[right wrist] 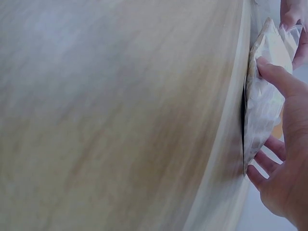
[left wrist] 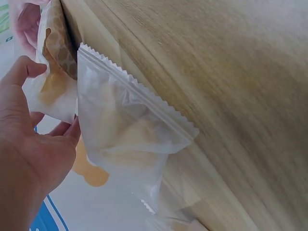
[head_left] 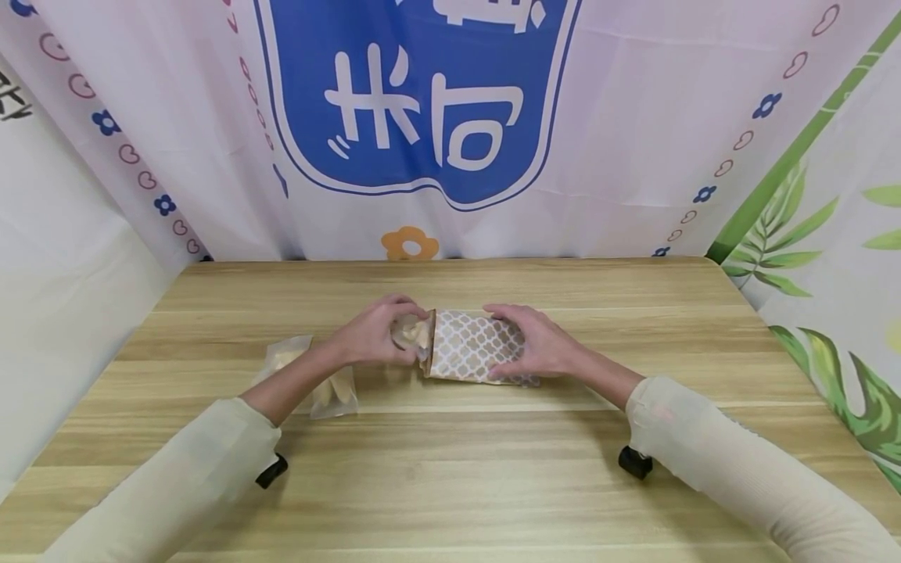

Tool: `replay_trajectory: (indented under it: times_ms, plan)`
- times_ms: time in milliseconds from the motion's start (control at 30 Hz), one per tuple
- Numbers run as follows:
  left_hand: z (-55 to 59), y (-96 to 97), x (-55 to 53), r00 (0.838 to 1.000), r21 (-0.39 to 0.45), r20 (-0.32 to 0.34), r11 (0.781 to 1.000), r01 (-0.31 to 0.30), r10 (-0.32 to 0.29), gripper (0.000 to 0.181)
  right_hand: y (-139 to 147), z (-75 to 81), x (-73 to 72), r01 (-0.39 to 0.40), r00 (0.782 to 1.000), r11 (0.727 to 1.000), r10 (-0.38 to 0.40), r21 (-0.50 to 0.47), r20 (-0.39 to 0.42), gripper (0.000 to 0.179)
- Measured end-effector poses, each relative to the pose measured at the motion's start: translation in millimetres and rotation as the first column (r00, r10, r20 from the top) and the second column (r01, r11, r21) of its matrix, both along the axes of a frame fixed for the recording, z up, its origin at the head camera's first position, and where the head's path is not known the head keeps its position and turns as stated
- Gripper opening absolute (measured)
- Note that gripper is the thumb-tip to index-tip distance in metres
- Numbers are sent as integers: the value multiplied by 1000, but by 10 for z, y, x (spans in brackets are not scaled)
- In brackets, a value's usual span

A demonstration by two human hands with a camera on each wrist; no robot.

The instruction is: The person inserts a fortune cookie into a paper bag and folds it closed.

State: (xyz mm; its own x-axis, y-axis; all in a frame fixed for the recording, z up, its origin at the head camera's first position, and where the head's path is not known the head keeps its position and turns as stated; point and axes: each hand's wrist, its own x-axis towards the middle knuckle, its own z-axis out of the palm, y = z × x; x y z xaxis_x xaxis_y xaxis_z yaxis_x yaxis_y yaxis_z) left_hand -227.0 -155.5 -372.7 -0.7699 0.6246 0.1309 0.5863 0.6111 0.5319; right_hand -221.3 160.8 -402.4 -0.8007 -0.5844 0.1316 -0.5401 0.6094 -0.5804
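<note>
A paper bag (head_left: 468, 346) with a brown-and-white lattice pattern lies on its side in the middle of the table, its mouth facing left. My right hand (head_left: 538, 344) grips it near the closed end, thumb (right wrist: 274, 74) on one side and fingers on the other. At the mouth, my left hand (head_left: 373, 335) holds a clear packet (head_left: 414, 333) of pale beige pieces between thumb and fingers. Part of that packet is inside the bag. Under and beside the left forearm lies another clear packet (head_left: 336, 393) with zigzag edges, also seen large in the left wrist view.
The wooden table (head_left: 450, 477) stretches out on all sides of the bag. A further pale packet (head_left: 285, 350) is partly covered by the left forearm. Behind the table's far edge hangs a white curtain (head_left: 633, 156) with a blue sign.
</note>
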Motion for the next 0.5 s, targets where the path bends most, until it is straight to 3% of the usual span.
replay_trajectory:
  times_ms: [367,500]
  plan:
    - [10,36,16,999,-6,15,999,-43,43,65,-1,11,-1,1,1000,1000,-1,6,-1,104]
    - [22,32,20,996,17,79,999,-30,29,72,0,12,6,-2,1000,1000,2,5,3,104]
